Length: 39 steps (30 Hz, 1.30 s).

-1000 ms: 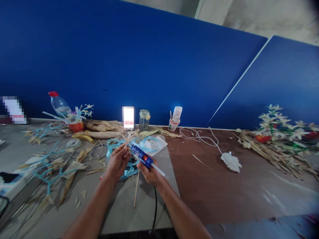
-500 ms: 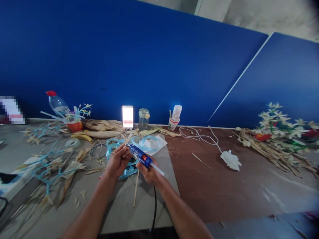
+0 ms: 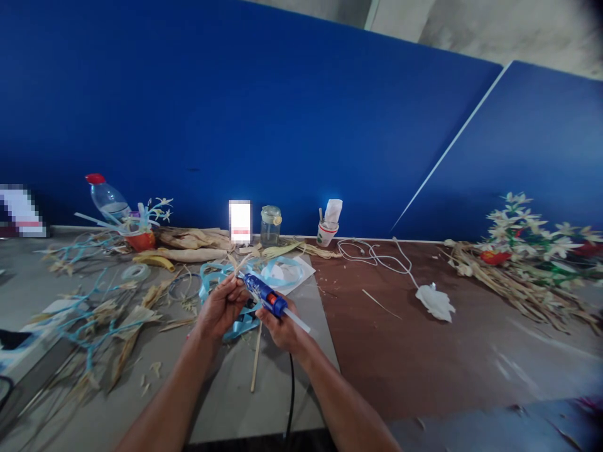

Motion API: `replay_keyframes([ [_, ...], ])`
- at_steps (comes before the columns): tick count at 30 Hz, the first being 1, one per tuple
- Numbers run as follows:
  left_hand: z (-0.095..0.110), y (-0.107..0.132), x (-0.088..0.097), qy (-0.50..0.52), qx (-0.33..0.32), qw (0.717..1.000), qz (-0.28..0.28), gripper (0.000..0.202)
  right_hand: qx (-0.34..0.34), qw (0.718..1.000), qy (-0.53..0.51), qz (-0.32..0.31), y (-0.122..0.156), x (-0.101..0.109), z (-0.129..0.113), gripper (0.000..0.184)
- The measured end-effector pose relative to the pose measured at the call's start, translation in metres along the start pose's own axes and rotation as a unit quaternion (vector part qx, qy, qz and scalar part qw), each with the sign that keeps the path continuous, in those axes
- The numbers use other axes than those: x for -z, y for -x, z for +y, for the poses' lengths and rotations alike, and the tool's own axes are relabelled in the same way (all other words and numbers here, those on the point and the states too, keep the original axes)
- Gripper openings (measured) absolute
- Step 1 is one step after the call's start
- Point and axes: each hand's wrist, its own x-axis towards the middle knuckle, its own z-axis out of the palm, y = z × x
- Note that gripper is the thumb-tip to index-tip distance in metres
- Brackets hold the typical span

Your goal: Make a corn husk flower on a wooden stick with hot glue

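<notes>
My right hand [image 3: 281, 329] grips a blue hot-glue gun [image 3: 264, 295] with an orange band; a clear glue stick [image 3: 296, 320] pokes out of its back and its black cord [image 3: 289, 395] drops toward me. The nozzle points up-left at a small straw-coloured husk piece [image 3: 239, 265] pinched in the closed fingers of my left hand [image 3: 221, 307]. Both hands hover over a loose coil of light-blue ribbon [image 3: 245, 282] on the grey table [image 3: 226, 395]. A thin wooden stick [image 3: 255, 364] lies below the hands.
Dried husks and blue-wrapped branches [image 3: 94, 314] litter the left. Along the blue wall stand a plastic bottle [image 3: 106, 198], glass jar [image 3: 271, 225] and paper cup [image 3: 327, 232]. A white cable [image 3: 377, 257], crumpled white piece [image 3: 436, 301] and flower bunch [image 3: 527, 245] lie on the brown surface.
The hands and glue gun stay almost in place; the view has shifted slightly, with no change in either grip.
</notes>
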Motion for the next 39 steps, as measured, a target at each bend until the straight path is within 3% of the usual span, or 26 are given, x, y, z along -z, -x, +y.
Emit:
replay_keyframes([
  [16, -0.0014, 0.0001, -0.0004, -0.018, -0.024, 0.999, 0.017, 0.014, 0.003, 1.000, 0.020, -0.012, -0.0007, 0.0011, -0.0014, 0.025],
  [39, -0.0072, 0.0007, -0.0054, -0.116, -0.107, 0.986, 0.059, 0.020, 0.008, 0.999, 0.040, -0.018, -0.0024, 0.0028, -0.0028, 0.022],
])
